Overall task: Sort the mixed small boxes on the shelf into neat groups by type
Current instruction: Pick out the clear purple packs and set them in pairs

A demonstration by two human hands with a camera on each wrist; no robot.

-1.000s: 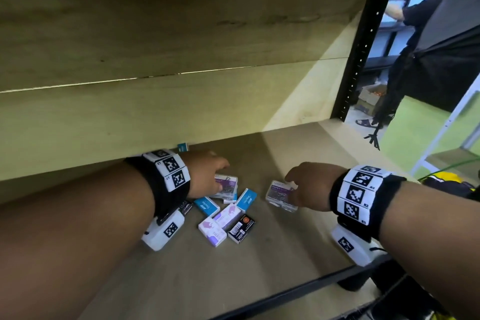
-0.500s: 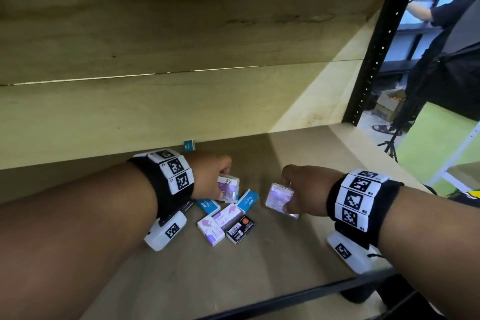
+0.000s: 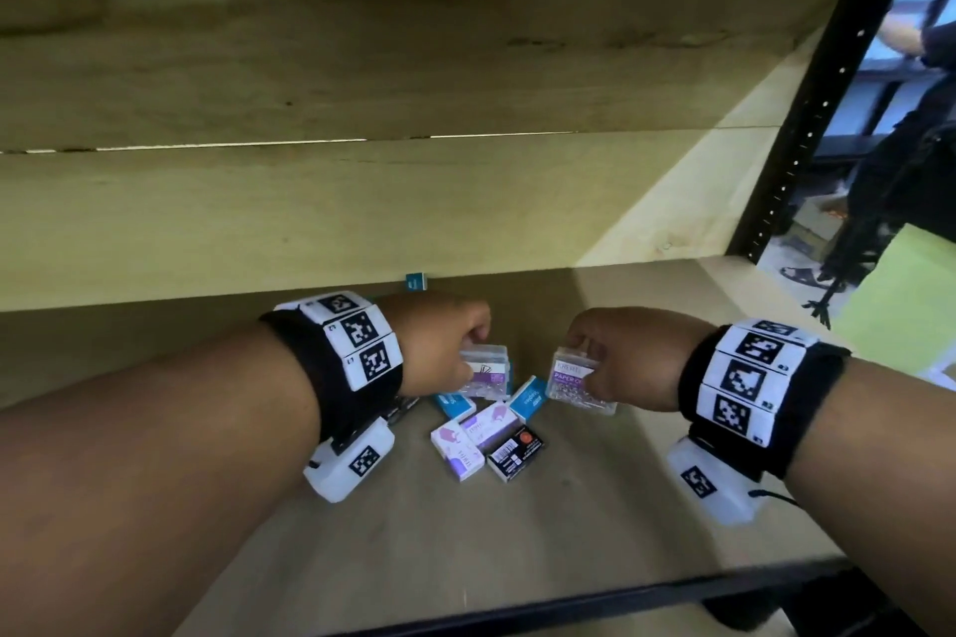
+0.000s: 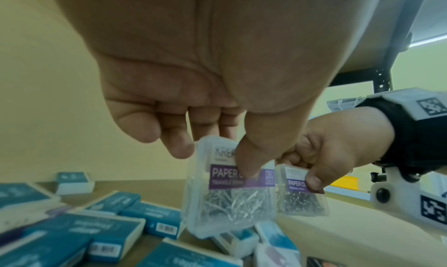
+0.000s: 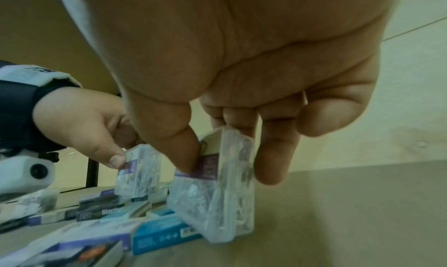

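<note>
Between thumb and fingertips of left hand [image 3: 439,347]: clear plastic paper-clip box with purple label [image 4: 232,187], pinched at top edge, lifted above pile. Right hand [image 3: 626,357] pinches matching clear paper-clip box [image 3: 579,380] same way, held just above wooden shelf [image 3: 517,533], the two boxes near but apart. Likely light, stiff, slippery shell (clips loose inside, may rattle); top-edge pinch suits. Below: teal cardboard boxes [image 4: 130,210], purple-and-white cartons [image 3: 465,440], black barcoded box [image 3: 517,450], unsorted heap.
</note>
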